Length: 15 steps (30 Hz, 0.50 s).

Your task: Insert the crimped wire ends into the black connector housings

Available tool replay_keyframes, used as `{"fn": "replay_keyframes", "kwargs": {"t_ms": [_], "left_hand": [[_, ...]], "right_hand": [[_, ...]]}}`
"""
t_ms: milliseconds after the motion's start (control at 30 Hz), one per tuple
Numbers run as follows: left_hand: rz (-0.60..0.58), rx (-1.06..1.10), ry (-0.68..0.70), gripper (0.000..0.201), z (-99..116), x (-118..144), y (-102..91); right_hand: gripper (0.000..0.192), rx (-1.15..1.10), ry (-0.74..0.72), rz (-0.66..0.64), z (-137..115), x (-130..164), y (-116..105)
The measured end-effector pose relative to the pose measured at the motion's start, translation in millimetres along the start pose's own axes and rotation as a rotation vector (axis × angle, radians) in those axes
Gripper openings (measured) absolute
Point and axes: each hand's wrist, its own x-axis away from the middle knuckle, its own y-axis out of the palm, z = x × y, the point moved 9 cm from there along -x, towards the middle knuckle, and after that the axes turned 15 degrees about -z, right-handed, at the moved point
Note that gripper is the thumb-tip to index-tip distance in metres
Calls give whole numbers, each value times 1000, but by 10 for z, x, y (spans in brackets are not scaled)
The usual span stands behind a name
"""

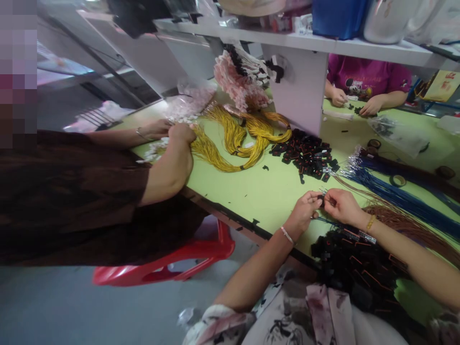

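left hand: pinched on small black connector
right hand: pinched on same connector
blue wires: laid just beyond right hand

I see, on green surface: yellow wire bundles centre, pink wire heap behind, loose black connectors beside. Red stool below edge. Co-worker in magenta shirt opp. side.
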Motion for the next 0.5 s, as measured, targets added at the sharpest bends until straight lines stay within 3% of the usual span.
{"fn": "replay_keyframes", "kwargs": {"t_ms": [367,433,500], "left_hand": [[77,-65,-5,30,0,15,-21],[67,-66,-7,31,10,16,6],[54,-69,-8,31,32,17,38]], "right_hand": [[14,19,48,-96,44,-20,72],[18,-7,86,-85,153,-72,-10],[21,40,217,-22,368,-132,-159]]}}
